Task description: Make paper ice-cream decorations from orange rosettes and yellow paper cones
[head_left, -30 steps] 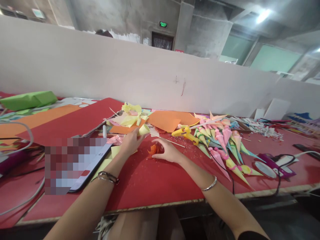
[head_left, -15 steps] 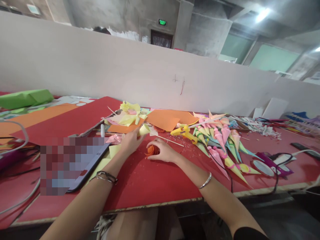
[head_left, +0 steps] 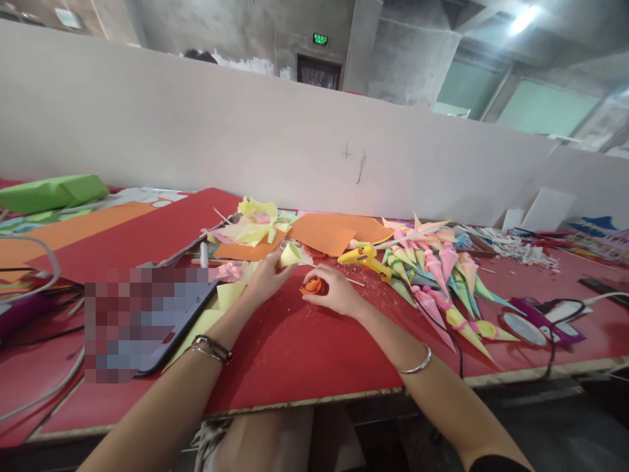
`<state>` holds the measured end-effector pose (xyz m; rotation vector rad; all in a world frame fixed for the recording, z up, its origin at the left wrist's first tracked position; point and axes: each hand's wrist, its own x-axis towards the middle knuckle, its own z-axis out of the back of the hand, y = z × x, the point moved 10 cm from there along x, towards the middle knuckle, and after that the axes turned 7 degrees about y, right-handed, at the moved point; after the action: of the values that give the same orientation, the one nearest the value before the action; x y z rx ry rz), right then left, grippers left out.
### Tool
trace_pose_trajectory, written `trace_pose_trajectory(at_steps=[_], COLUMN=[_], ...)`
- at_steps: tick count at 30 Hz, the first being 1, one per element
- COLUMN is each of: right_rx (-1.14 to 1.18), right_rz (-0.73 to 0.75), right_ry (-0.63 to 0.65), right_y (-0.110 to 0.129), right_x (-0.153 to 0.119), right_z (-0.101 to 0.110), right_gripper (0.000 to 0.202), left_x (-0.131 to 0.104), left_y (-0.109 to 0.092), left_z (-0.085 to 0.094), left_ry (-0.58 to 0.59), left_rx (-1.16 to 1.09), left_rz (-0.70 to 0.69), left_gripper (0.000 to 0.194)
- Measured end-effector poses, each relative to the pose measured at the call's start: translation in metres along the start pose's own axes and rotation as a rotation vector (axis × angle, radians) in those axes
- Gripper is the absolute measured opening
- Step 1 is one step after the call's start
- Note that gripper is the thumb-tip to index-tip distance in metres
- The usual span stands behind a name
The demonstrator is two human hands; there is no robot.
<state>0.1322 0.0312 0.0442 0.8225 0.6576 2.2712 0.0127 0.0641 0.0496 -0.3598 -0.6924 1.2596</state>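
My right hand (head_left: 337,290) curls round a small orange paper flower (head_left: 313,286) low over the red table, thumb and fingers on its right side. To the left, my left hand (head_left: 268,278) is at a pale yellow paper cone (head_left: 291,254), its fingers apart; whether they grip the cone is unclear. A thin stick (head_left: 354,282) lies partly hidden behind my right hand. Right of that hand rests a yellow glue gun (head_left: 366,259).
Pastel paper cones (head_left: 442,262) are piled on the right beside a purple object (head_left: 550,324). A tablet (head_left: 171,328) lies left, with red card (head_left: 147,229) behind it. A white partition (head_left: 295,144) stands at the back.
My right hand and the orange flower have shifted slightly right and up. My left hand has moved a little right, with its fingers spread more beside the yellow cone.
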Motion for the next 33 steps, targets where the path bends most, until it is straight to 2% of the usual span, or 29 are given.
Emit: trace_pose_trajectory(at_steps=[7, 13, 18, 22, 28, 33], right_rx=[0.046, 0.071, 0.124, 0.169, 0.165, 0.137], right_rz=[0.109, 0.08, 0.075, 0.083, 0.098, 0.066], right_ry=[-0.154, -0.308, -0.42, -0.442, -0.404, -0.369], right_y=[0.016, 0.019, 0.015, 0.011, 0.014, 0.013], right_x=[-0.005, -0.01, -0.014, -0.014, -0.013, -0.012], right_z=[0.025, 0.043, 0.053, 0.052, 0.048, 0.047], right_gripper=[0.018, 0.017, 0.019, 0.019, 0.017, 0.015], left_x=[0.0, 0.002, -0.002, -0.002, -0.002, -0.003], left_y=[-0.013, -0.013, -0.02, -0.02, -0.023, -0.023], left_z=[-0.025, -0.025, -0.029, -0.03, -0.033, -0.031], left_ry=[0.205, 0.204, 0.249, 0.216, 0.217, 0.198], left_rx=[-0.22, -0.207, -0.116, -0.042, -0.005, -0.003], left_rz=[-0.119, -0.136, -0.191, -0.246, -0.323, -0.318], left_gripper=[0.03, 0.031, 0.03, 0.03, 0.027, 0.026])
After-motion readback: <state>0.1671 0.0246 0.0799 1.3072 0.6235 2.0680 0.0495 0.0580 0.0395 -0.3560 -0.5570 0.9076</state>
